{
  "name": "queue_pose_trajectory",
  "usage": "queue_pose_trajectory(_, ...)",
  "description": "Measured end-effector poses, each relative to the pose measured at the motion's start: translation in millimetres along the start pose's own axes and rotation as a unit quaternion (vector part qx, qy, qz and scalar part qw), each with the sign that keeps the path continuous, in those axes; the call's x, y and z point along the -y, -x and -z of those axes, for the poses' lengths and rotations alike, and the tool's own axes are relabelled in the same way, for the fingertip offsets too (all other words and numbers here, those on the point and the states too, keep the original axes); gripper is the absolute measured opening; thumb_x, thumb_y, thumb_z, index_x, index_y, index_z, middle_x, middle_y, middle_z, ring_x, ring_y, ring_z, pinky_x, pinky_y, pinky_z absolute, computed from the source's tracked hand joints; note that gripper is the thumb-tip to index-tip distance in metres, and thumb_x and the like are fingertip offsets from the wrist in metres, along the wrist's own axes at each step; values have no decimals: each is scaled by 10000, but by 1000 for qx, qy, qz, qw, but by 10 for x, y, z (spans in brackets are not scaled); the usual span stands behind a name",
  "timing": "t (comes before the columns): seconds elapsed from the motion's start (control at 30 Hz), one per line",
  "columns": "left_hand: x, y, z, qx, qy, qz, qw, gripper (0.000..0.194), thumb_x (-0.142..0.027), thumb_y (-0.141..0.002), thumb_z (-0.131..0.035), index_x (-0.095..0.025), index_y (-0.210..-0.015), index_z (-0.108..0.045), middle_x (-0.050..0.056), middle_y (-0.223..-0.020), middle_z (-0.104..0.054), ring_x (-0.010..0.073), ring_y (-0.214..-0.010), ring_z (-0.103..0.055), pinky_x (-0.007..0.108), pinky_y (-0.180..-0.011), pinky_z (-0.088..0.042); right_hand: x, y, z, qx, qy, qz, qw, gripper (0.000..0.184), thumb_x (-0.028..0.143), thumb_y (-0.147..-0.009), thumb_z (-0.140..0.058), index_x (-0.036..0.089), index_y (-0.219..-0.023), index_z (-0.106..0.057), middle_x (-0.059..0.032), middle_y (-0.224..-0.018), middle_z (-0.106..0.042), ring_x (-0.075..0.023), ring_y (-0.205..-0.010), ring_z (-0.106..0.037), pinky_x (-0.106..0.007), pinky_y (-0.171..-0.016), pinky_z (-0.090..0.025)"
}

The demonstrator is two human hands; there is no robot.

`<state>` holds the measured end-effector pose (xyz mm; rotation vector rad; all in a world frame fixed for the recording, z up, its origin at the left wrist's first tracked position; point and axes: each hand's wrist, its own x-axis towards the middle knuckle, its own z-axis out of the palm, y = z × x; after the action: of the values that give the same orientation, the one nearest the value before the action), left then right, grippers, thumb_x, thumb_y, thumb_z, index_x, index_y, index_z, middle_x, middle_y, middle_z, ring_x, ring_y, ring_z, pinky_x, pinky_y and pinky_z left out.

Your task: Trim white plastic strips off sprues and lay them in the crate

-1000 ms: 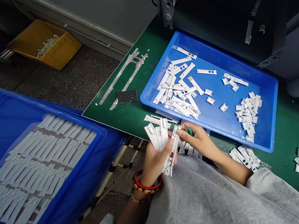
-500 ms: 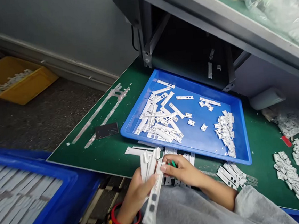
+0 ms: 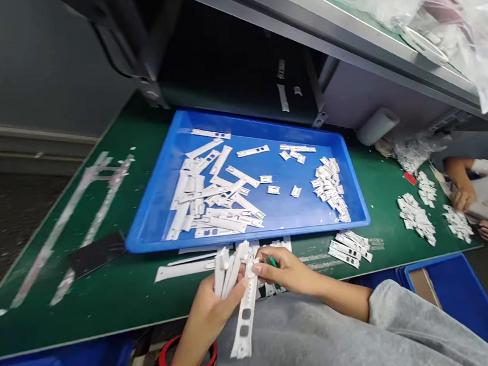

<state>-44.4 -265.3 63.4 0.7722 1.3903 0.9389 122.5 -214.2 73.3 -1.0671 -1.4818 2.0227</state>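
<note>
My left hand (image 3: 208,308) is closed around several long white plastic strips, fanned out above its fingers. One white plastic strip (image 3: 245,317) with square cut-outs slants down in front, pinned under the left thumb. At the strip's upper end, my right hand (image 3: 292,270) pinches with thumb and fingertips. Something green (image 3: 272,260), perhaps a small tool's handle, shows among the right fingers; its working end is hidden. Just beyond both hands stands a blue tray (image 3: 249,238) with jumbled white strips (image 3: 210,191) on its left and small white clips (image 3: 330,189) on its right.
More strips (image 3: 350,248) lie in front of the tray on the green table (image 3: 110,308). A dark plate (image 3: 96,254) lies left of it. Clip piles (image 3: 416,219) are at the right, near another person's hands (image 3: 465,195). A metal-edged shelf (image 3: 343,43) overhangs the back.
The view has swung right and up, bringing the shelf and another person into sight. The front strip has turned to show its cut-outs and hangs lower; both hands keep their hold.
</note>
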Motion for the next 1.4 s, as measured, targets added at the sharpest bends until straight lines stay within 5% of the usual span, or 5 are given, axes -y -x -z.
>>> queue_pose_trajectory(0.23,-100,-34,-61,28,197,29,980,453,-596,-734,-660,-181,-912,-628,-35,-606,-489,47,-360,-284,216,-350,-251,-189,535,680,-273,-42,-27,961,471,618,-682,-701,192,-740,-507,97,-521,-357,-53,-451,-270,-198,-431,-207)
queue_pose_trajectory(0.5,-213,-36,-150,14,149,42,988,513,-547,-686,-773,-162,-986,-615,-30,-704,-506,72,-498,-404,220,-446,-304,-654,1712,2279,-744,45,1,667,480,636,-631,-641,210,-729,-442,103,-544,-357,-54,-444,-274,-212,-403,-221)
queue_pose_trajectory(0.83,-165,-52,-118,45,71,-1,996,484,-588,-814,-609,-143,-1005,-617,-42,-623,-436,103,-537,-359,237,-481,-303,-1067,1697,2402,-652,120,-181,727,441,560,-588,-700,166,-724,-555,35,-535,-458,-140,-483,-429,-280,-481,-342)
queue_pose_trajectory(1.03,-122,8,-105,45,74,-9,996,483,-612,-837,-549,-134,-837,-619,-34,-557,-494,87,-449,-395,244,-466,-338,-584,1755,2363,-589,405,-313,625,458,538,-839,-459,140,-1063,-497,-97,-748,-595,-297,-720,-589,-400,-702,-438)
queue_pose_trajectory(1.4,-35,93,-1,-78,6,-192,978,242,-390,-752,-726,-158,-734,-661,72,-851,-706,188,-733,-645,299,-672,-526,402,422,488,-181,265,88,943,205,425,-988,-417,229,-1003,-476,47,-652,-514,-115,-504,-461,-230,-508,-379)
